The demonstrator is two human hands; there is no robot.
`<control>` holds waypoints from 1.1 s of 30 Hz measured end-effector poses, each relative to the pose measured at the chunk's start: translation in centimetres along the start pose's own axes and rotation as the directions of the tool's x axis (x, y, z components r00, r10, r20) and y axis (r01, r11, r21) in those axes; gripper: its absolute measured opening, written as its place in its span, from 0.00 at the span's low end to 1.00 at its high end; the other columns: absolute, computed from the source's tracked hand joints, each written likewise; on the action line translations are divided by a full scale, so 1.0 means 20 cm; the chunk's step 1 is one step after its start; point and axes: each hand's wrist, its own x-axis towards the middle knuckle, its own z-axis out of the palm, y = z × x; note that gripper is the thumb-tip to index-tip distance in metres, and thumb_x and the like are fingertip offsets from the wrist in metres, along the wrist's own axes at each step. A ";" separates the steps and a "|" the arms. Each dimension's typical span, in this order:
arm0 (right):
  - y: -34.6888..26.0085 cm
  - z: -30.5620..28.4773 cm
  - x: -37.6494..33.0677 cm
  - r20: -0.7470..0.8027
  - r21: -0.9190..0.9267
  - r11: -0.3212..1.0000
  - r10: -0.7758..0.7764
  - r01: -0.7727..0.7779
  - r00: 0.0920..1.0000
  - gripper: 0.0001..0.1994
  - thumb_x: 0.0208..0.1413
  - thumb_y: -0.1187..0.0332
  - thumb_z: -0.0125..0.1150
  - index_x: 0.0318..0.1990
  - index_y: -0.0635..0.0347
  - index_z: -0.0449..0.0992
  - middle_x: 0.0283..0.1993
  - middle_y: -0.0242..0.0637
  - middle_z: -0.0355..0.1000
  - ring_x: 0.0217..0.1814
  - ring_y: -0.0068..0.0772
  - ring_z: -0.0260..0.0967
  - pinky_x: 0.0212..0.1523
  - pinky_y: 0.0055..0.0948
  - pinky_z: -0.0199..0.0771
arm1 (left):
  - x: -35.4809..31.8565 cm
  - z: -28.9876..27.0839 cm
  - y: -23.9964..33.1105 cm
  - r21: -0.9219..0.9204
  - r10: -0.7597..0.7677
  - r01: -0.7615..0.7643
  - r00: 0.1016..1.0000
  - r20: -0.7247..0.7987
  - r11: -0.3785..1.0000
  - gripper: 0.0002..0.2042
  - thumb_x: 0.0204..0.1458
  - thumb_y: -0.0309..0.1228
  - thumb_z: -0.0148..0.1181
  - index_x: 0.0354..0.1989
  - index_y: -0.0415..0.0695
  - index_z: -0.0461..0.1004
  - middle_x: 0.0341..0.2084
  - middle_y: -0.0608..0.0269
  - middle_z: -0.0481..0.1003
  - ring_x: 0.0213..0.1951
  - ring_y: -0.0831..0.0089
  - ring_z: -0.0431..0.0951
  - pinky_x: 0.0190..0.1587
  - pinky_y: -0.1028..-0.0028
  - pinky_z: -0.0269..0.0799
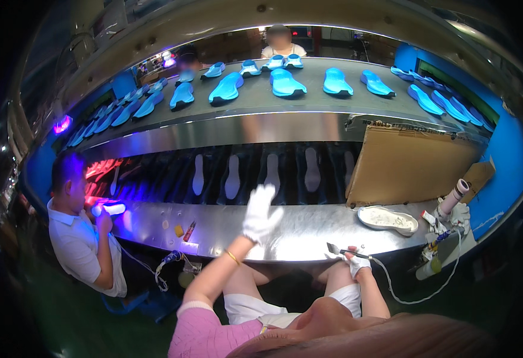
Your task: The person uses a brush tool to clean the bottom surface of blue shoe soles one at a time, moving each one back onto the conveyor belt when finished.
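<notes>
My left hand (261, 216), in a white glove, reaches over the metal ledge (225, 230) with its fingers spread and nothing in them. Its fingertips overlap the lower end of a pale shoe sole (272, 170) in the dark lower opening; whether they touch it I cannot tell. My right hand (357, 261), also gloved with bare fingertips, is closed round a brush (348, 253) near the ledge's front edge. The brush's dark bristles point left, and a thin pale hose trails from its handle. A white shoe sole (388, 220) lies on the ledge beyond my right hand.
Blue shoe soles (287, 83) stand along the upper belt (249, 104). Cardboard (414, 167) leans at the right, near a pinkish tube (454, 197). A yellow piece (178, 231) and a red tool (189, 231) lie left. A co-worker (85, 238) sits far left, holding something glowing.
</notes>
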 end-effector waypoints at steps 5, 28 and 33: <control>0.02 0.00 0.00 -0.024 -0.037 0.999 0.037 -0.038 0.999 0.17 0.45 0.80 0.69 0.44 0.65 0.72 0.40 0.41 0.72 0.40 0.33 0.72 0.42 0.27 0.78 | 0.85 -0.30 0.14 0.196 0.289 -0.252 0.937 -0.195 0.948 0.27 0.53 0.36 0.58 0.61 0.38 0.63 0.60 0.46 0.64 0.65 0.53 0.59 0.69 0.60 0.47; -0.03 0.03 0.03 0.000 0.182 0.974 0.134 -0.132 0.991 0.16 0.50 0.79 0.66 0.47 0.64 0.71 0.41 0.41 0.72 0.39 0.34 0.72 0.39 0.28 0.80 | 0.77 -0.80 0.26 -0.840 -0.062 -0.324 0.920 -0.387 0.435 0.13 0.63 0.35 0.50 0.51 0.42 0.70 0.50 0.59 0.73 0.54 0.67 0.71 0.60 0.63 0.63; -0.11 0.09 0.02 0.021 0.326 0.945 -0.008 0.000 1.000 0.15 0.49 0.80 0.65 0.44 0.62 0.70 0.42 0.41 0.69 0.41 0.38 0.72 0.42 0.31 0.80 | 0.39 -0.78 0.37 -0.878 -0.132 0.075 0.979 0.155 -0.472 0.22 0.62 0.46 0.48 0.48 0.37 0.73 0.51 0.46 0.72 0.51 0.57 0.72 0.57 0.57 0.66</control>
